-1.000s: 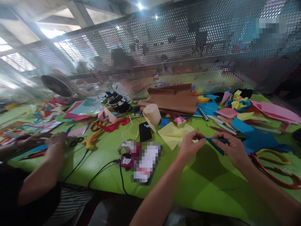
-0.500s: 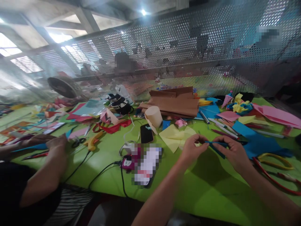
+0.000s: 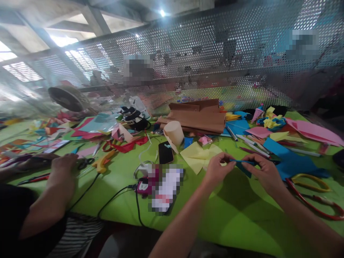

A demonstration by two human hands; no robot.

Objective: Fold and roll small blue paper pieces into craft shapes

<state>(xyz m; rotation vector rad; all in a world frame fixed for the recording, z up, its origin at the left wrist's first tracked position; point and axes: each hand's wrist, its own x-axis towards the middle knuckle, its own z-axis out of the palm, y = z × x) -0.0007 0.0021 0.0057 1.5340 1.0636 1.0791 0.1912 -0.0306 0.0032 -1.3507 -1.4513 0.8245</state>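
Observation:
My left hand (image 3: 218, 167) and my right hand (image 3: 262, 172) hold a small folded piece of dark blue paper (image 3: 243, 165) between them, just above the green table (image 3: 236, 211). Both hands pinch it with thumb and fingertips, the left at its left end, the right over its right end. A yellow sheet of paper (image 3: 198, 156) lies just behind my left hand. A larger blue sheet (image 3: 291, 160) lies to the right of my right hand.
A phone (image 3: 166, 152), a beige paper roll (image 3: 174, 133), brown cardboard (image 3: 199, 115), red and yellow scissors (image 3: 314, 191) and scattered coloured paper lie around. Black cables (image 3: 113, 196) run over the front edge. Another person's hands (image 3: 63, 163) work at the left. A perforated metal screen (image 3: 215, 61) stands behind.
My hands have stayed in place on the blue paper, with small finger shifts. The other person's hand at the left has moved slightly. The view has drifted a little.

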